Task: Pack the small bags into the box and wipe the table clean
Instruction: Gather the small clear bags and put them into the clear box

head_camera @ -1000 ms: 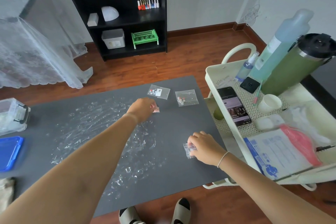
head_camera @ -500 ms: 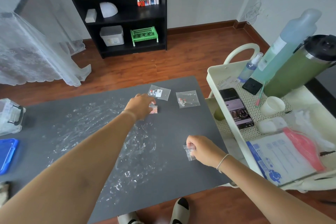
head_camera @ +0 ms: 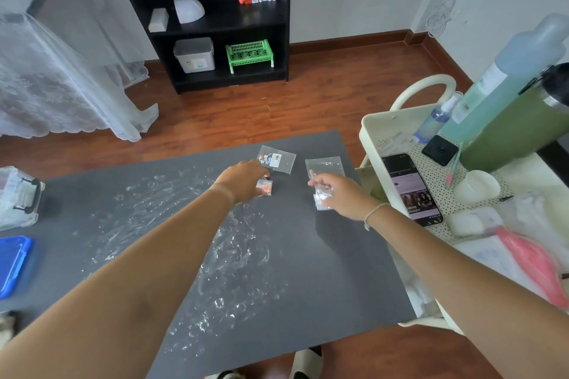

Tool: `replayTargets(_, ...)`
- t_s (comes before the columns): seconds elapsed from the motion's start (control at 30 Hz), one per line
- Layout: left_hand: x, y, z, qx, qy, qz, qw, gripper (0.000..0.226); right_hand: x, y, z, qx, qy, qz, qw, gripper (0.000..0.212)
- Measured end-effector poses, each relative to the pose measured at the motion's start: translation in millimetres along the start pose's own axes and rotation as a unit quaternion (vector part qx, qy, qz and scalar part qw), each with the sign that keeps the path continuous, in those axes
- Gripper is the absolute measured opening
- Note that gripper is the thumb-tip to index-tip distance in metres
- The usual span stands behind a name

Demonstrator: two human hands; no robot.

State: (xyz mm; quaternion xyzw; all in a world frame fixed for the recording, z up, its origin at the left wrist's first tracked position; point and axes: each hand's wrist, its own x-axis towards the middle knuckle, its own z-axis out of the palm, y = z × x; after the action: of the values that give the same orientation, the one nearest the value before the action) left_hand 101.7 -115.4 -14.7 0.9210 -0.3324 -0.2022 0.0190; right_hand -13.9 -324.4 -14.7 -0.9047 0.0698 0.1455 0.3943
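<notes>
Wooden flooring runs back to a black shelf unit (head_camera: 212,18) against the far wall, stocked with nail polish bottles and a green basket, which suggests a manicure workspace. Nearest the camera lies the grey table (head_camera: 308,271), its middle smeared with a shiny wet-looking film (head_camera: 191,224); that residue is presumably what the wiping step is meant to clear, so cleaning likely waits until the surface is free of bags. A cream trolley (head_camera: 372,123) stands just beside the table's right edge, keeping a phone, bottles and a cup within reach. At the left edge sits a clear box (head_camera: 18,197) with its blue lid (head_camera: 12,264) lying apart from it, probably left off so the bags can go straight in; it is well apart from the bags, so each load has to travel across the table.

Two arms reach over the smear toward the far right corner. The left hand (head_camera: 243,181) has its fingers curled over a small bag with orange contents (head_camera: 265,188); it appears to pinch it against the table. Just beyond its fingertips lies a labelled bag (head_camera: 278,159), flat and untouched. The right hand (head_camera: 338,195) grips a crumpled clear bag (head_camera: 321,198), while its fingers extend toward another flat bag (head_camera: 324,167). Gathering several at once seems the aim, sparing repeated trips to the box
</notes>
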Motion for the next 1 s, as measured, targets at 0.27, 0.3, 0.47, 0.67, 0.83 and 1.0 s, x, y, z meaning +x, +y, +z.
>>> replayTargets(0.27,5.8,-2.1,-0.2,-0.010,-0.022,0.005,1.000,0.034,47.4,-5.9,-18.1,-0.030,0.049,0.009,0.998,0.044)
replayTargets(0.3,6.6,-2.4,-0.2,-0.009,-0.028,0.004,1.000,0.032,51.4,-5.9,-18.9,-0.034,0.051,0.013,0.998,0.043)
replayTargets(0.47,11.8,-2.6,-8.4,-0.068,-0.029,-0.017,0.997,0.020,62.2,-0.8,-20.8,-0.061,0.053,0.035,0.996,0.037)
replayTargets(0.67,31.3,2.5,-34.9,-0.092,0.009,0.006,0.996,0.028,64.6,10.3,-17.7,-0.206,0.058,0.045,0.976,0.046)
replayTargets(0.83,54.4,10.7,-39.5,-0.050,0.001,0.014,0.999,0.028,65.2,14.5,-18.6,-0.217,0.047,0.067,0.973,0.058)
replayTargets(1.0,70.9,14.0,-30.5,0.008,-0.035,0.032,0.999,0.032,65.3,13.4,-14.9,-0.216,0.049,0.080,0.972,0.051)
